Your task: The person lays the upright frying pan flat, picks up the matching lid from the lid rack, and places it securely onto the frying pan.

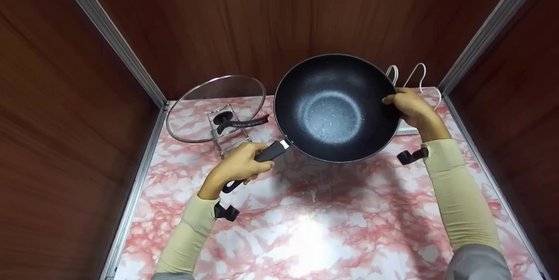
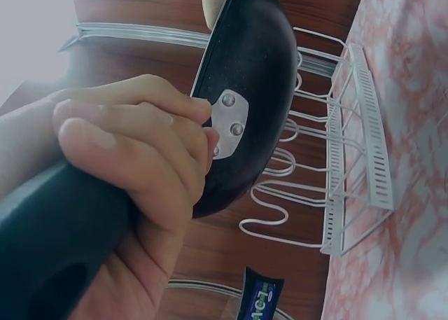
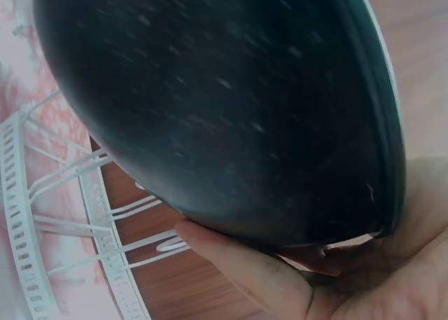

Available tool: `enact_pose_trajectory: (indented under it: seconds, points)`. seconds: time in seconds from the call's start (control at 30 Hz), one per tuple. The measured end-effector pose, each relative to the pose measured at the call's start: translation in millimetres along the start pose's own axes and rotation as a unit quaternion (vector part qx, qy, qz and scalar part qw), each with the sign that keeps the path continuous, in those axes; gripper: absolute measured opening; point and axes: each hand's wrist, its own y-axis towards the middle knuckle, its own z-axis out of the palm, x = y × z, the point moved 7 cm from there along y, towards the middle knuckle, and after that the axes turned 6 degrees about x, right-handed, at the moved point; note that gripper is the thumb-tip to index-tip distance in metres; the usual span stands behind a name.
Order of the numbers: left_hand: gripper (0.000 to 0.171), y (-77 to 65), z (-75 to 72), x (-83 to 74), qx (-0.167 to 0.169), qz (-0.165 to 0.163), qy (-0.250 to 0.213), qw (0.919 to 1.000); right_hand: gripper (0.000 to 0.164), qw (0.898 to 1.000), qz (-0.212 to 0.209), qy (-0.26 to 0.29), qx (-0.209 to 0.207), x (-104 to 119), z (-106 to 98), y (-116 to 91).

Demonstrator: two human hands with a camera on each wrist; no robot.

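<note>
Left hand (image 1: 245, 163) is gripping the handle (image 1: 271, 151), right hand (image 1: 412, 106) pinching the rim (image 1: 335, 54); the pan (image 1: 332, 109) is hanging above the surface (image 1: 262, 240) towards its back edge, looking stiff, probably weighty, wanting both holds

Lid handle (image 1: 233, 124): lettering (image 2: 260, 300), too blurred to read.

From the head view, your pan (image 1: 334, 101) hides some fingers of your right hand (image 1: 414, 106) and much of the white rack (image 2: 374, 127) toward three o'clock.
</note>
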Motion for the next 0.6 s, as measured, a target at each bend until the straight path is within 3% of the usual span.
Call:
enact_pose_trajectory:
  seconds: [0.2, 0.4, 0.5, 0.6]
  points:
    - [0.016, -2.5, -2.8, -0.7, -0.006, 0.001, 0.043, 0.9991, 0.024, 1.0, -0.004, -0.006, -0.009, -3.2, 0.4, -4.2]
    - [0.011, -1.6, -6.3, -1.9, -0.038, 0.009, 0.108, 0.9934, 0.042, 0.999, -0.018, -0.049, -0.017, -5.7, 3.5, -7.9]
    - [0.008, -2.3, -8.8, -5.2, -0.062, 0.026, 0.157, 0.9853, 0.047, 0.997, -0.023, -0.069, -0.018, -6.4, 6.0, -9.9]
    - [0.007, -4.5, -11.6, -9.5, -0.094, 0.042, 0.212, 0.9719, 0.046, 0.996, -0.025, -0.081, -0.019, -7.5, 7.7, -12.5]
